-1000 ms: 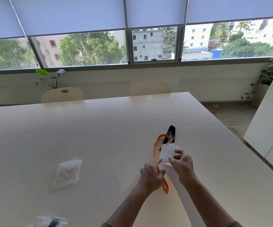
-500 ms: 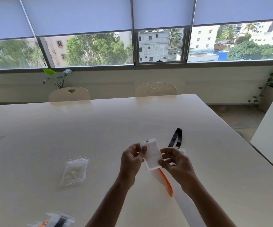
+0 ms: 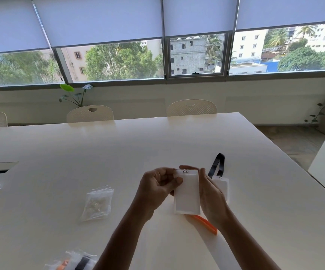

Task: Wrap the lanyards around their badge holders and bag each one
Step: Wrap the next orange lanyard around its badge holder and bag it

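Above the table (image 3: 177,137), both forearms reach toward twelve o'clock: left hand (image 3: 155,189) pinches the badge holder (image 3: 187,193) with curled fingers, right hand (image 3: 210,193) grips its three-o'clock edge. Its orange lanyard (image 3: 206,224) trails toward five o'clock.

One head-worn wide-angle view looks forward and down across a pale table (image 3: 118,152), close above both hands at 6 o'clock. Chairs (image 3: 90,114) and the window wall (image 3: 196,55) stand far off at 12 o'clock.
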The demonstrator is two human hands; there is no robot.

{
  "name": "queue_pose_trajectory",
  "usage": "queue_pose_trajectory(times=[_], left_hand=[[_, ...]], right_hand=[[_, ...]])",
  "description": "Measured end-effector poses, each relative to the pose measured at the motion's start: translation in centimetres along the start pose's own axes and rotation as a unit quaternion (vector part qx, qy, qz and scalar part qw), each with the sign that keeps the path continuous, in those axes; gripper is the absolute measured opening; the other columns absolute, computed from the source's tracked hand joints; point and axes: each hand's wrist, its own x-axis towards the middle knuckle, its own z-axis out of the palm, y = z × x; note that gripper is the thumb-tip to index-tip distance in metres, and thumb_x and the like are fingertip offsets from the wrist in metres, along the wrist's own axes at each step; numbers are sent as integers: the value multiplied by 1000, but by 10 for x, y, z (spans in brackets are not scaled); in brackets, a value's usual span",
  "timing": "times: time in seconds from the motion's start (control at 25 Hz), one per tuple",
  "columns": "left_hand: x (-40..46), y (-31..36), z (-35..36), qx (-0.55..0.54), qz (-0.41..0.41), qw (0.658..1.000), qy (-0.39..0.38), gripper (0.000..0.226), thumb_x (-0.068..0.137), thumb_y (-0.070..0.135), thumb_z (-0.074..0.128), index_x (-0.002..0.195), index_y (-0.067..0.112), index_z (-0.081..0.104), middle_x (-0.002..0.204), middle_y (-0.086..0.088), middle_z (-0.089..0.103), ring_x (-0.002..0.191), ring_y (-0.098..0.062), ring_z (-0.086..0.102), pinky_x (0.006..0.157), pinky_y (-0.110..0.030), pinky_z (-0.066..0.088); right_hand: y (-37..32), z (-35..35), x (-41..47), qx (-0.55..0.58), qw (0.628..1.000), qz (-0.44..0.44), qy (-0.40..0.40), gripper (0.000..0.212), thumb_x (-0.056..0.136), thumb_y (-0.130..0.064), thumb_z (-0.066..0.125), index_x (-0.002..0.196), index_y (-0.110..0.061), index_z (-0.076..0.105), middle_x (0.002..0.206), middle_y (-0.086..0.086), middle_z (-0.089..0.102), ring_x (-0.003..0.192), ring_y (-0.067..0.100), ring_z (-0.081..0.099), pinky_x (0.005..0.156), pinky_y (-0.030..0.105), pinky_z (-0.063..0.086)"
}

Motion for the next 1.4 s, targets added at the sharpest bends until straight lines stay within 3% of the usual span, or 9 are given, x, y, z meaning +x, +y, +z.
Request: queue_pose_trajectory(times=[0.08,0.2,0.36,0.56,0.72,0.84,1.08,1.28,1.4], left_hand=[[0,7,-2,-3,15,1000,17,19,90,12,87,103,26,82,98,1,87,83,-15,83,68,-27,65],[2,11,-6,-3,23,998,53,19,90,11,87,103,24,82,98,2,87,86,-19,84,69,-35,69],[5,12,-9,3,34,994,105,21,88,11,88,108,16,82,101,2,86,91,-19,84,71,-42,71],[-1,13,-3,38,96,984,146,28,89,15,88,101,38,78,94,24,83,91,-3,81,64,-25,67],[-8,9,4,74,168,968,174,24,89,20,86,108,33,80,96,32,81,94,-1,81,69,-23,67],[-16,7,6,125,247,943,185,22,89,26,84,111,26,82,108,24,81,100,1,80,78,-20,67],[-26,-4,5,237,381,883,136,24,88,1,88,110,10,86,114,6,84,109,-4,80,88,-29,67],[-32,-8,3,293,405,862,87,27,91,1,83,118,8,84,123,-3,82,120,-17,78,94,-40,67],[-34,-6,1,304,418,854,57,27,95,5,76,121,4,82,128,-8,80,124,-20,76,98,-40,66]], right_hand=[[1,4,-1,19,999,29,-7,60,107,-61,42,130,-20,79,125,21,80,111,38,78,89,49,66],[8,4,-5,11,999,41,-17,64,99,-66,46,125,-19,82,118,25,79,104,42,73,90,52,60],[19,-5,-18,-19,997,34,-65,61,109,-60,43,122,-10,77,95,24,74,84,36,72,84,41,63],[20,-6,-29,-84,993,34,-72,38,107,-50,63,116,-15,74,83,15,67,71,29,68,78,38,61],[14,-6,-32,-98,991,54,-67,25,108,-35,62,120,-16,73,78,12,60,66,26,66,74,39,62],[8,-6,-32,-104,988,83,-74,24,113,-22,54,124,-13,74,80,12,61,66,24,66,73,39,63],[-10,1,-35,-93,989,72,-92,32,115,-8,47,132,-10,74,83,11,63,63,23,64,70,37,60],[-28,4,-36,-39,990,78,-107,34,107,-21,63,114,12,64,79,10,57,55,18,47,59,32,51],[-32,6,-38,-25,991,81,-101,40,103,-35,71,97,4,67,73,5,51,56,18,40,58,32,45]])
